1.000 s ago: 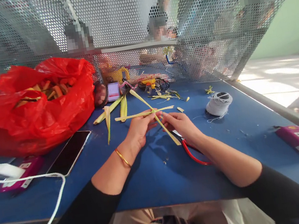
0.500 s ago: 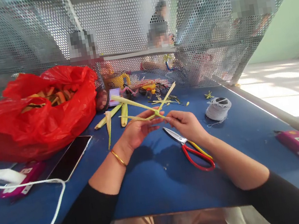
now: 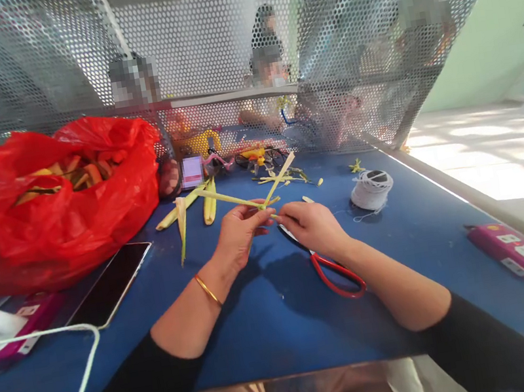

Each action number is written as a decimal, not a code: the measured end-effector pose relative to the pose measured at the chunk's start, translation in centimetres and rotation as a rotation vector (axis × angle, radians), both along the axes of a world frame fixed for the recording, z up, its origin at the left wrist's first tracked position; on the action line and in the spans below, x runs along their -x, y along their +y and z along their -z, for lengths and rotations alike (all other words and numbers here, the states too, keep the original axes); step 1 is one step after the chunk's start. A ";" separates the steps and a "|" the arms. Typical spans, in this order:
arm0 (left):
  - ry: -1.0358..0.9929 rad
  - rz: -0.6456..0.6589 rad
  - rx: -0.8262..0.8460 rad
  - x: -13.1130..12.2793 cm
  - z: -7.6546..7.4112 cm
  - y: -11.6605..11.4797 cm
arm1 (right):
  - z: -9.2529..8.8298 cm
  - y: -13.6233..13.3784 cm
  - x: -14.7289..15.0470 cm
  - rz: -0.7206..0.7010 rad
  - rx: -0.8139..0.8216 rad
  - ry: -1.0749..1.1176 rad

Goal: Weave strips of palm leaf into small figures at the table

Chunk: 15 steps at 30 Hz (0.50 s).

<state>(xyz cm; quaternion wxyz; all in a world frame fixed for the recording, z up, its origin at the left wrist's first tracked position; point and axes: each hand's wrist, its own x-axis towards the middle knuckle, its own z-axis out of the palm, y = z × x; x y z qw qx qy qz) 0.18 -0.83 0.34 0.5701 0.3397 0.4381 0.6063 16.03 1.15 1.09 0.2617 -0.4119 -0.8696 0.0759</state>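
Observation:
Pale green-yellow corn husk strips (image 3: 279,177), crossed and folded together at a small knot, are held above the table between both hands. My left hand (image 3: 237,234) pinches the knot from the left, its thumb on top. From the right, my right hand (image 3: 314,226) grips the short lower end with curled fingertips. Two long strip ends stick out, up right and up left. Beneath my right hand lie scissors (image 3: 338,276) with red handles, their blades partly hidden. Loose husk pieces (image 3: 210,205) rest beyond my left hand.
A red plastic bag (image 3: 110,213) of husks fills the left, near a phone (image 3: 110,285) and white cable (image 3: 91,355). A white thread spool (image 3: 371,190) and a magenta box (image 3: 519,250) stand right. A perforated metal screen (image 3: 213,45) closes the back; people sit behind it.
My left thumb has come down over the knot, and the strip that pointed left past that hand no longer shows. My right hand covers more of the scissors. The whole view has shifted slightly.

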 end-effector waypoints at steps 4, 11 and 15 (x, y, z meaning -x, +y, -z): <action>-0.029 -0.099 0.047 -0.7 0.3 -0.2 | -0.2 -1.2 0.4 -0.025 0.005 -0.077; -0.131 -0.042 0.185 -0.6 -0.2 -0.4 | -0.5 -1.6 0.7 0.045 0.251 0.069; -0.089 0.102 0.250 -0.4 -0.5 -0.6 | -0.2 0.2 0.5 0.187 0.471 0.477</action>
